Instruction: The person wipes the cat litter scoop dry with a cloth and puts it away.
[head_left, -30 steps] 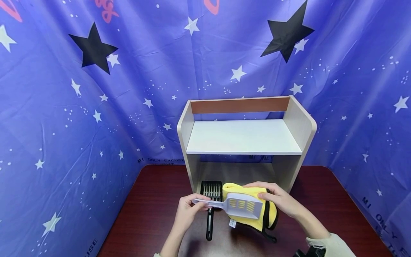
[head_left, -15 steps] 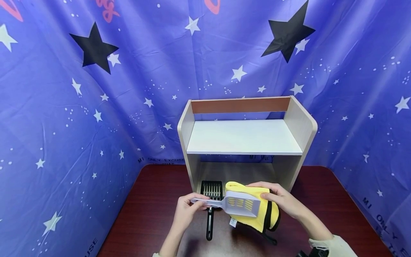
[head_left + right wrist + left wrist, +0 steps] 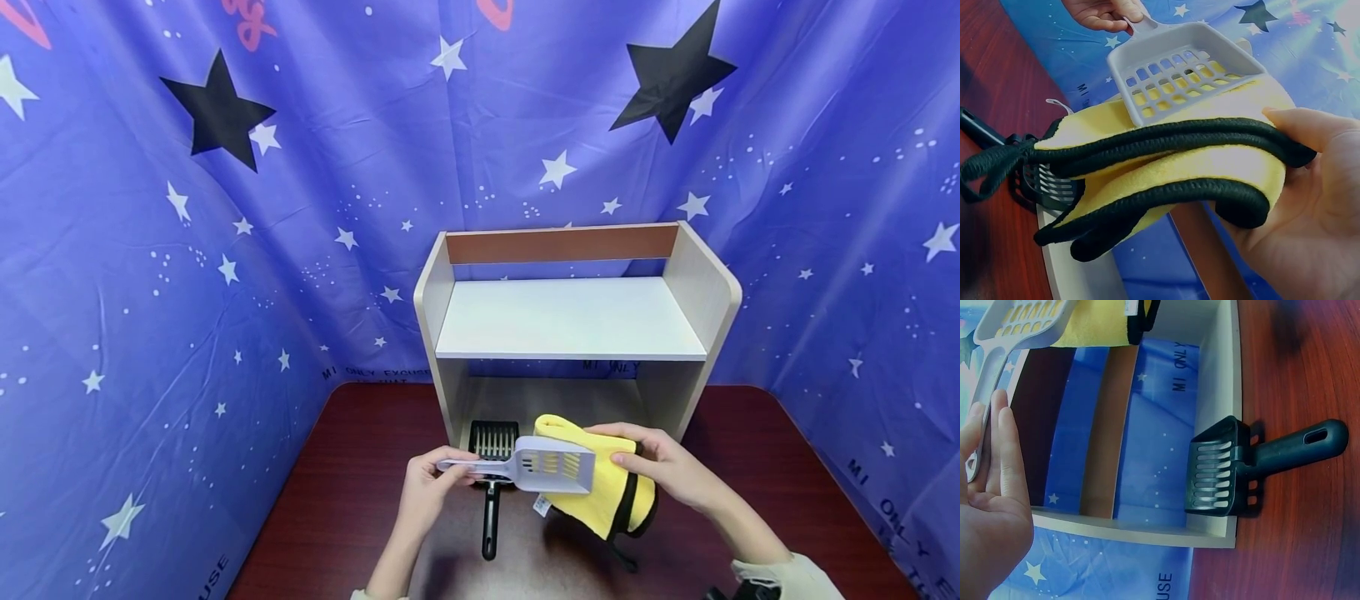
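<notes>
A light grey slotted litter scoop is pinched by its handle between the thumb and fingers of my left hand. Its pan lies in front of a folded yellow cloth with black edging, slots facing the cloth. My right hand grips that cloth along its right side, thumb in front, fingers behind. In the right wrist view the scoop's pan rests against the cloth's upper face. A black litter scoop lies at the shelf's lower left front, handle toward me; neither hand touches it.
A two-tier shelf unit in pale wood and white stands at the back of the dark red table. A blue star-patterned curtain surrounds the table on the back and both sides.
The grey scoop has shifted left and slightly up across the cloth with my left hand. My right hand and the cloth have moved a little right and up. The black scoop stayed put.
</notes>
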The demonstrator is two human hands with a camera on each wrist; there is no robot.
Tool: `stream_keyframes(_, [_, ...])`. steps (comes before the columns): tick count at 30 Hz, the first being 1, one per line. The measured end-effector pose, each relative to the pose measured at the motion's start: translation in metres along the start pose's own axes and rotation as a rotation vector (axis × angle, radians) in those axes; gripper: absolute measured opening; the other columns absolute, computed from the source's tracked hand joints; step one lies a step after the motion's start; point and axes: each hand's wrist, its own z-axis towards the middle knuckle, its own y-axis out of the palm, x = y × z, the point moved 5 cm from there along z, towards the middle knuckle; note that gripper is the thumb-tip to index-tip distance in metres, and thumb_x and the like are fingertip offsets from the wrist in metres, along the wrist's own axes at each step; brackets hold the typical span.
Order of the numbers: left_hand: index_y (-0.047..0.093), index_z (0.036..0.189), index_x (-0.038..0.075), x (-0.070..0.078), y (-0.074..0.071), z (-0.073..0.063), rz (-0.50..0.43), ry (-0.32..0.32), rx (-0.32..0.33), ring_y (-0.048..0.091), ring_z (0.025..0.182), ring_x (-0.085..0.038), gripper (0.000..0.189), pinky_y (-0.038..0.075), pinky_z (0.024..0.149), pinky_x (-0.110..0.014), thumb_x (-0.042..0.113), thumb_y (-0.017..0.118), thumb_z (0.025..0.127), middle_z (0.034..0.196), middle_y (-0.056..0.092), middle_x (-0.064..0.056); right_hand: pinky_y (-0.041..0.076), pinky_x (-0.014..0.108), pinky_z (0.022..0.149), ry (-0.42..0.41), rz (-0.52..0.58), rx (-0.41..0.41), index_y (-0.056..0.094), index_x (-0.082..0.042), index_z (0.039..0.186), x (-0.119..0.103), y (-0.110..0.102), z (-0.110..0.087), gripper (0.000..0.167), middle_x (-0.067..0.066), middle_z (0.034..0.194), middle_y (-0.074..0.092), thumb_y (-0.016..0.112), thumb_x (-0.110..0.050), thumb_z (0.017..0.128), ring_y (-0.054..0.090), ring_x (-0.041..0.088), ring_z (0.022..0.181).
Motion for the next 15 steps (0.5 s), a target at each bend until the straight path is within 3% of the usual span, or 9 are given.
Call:
stream_keyframes(8, [0.064,0.099,-0.023,0.0034,-0.0036,0.0002,0.006,0.009,0.026,0.073,0.073,-0.004,0.017,0.062,0.067,-0.028,-0.009,0.062,0.09,0.091,0.066,-0.04,0.063,0.037,0.073,0.03,0.074,0.028,0.051,-0.004,0.143,0.0023,-0.0035,-0.0037,0.044,0.001,0.12,0.073,0.044,0.007,0.101,0.075,0.02,0.095])
stream_keyframes(15, [0.062,0.1,-0.024,0.0044,-0.0024,0.0001,-0.008,0.006,0.017,0.073,0.074,-0.004,0.018,0.062,0.067,-0.026,-0.009,0.061,0.091,0.092,0.066,-0.04,0.063,0.03,0.071,-0.018,-0.006,0.086,0.059,-0.001,0.129,-0.0002,-0.0052,-0.0018,0.034,-0.002,0.112,0.074,0.048,0.008,0.098,0.073,0.011,0.09])
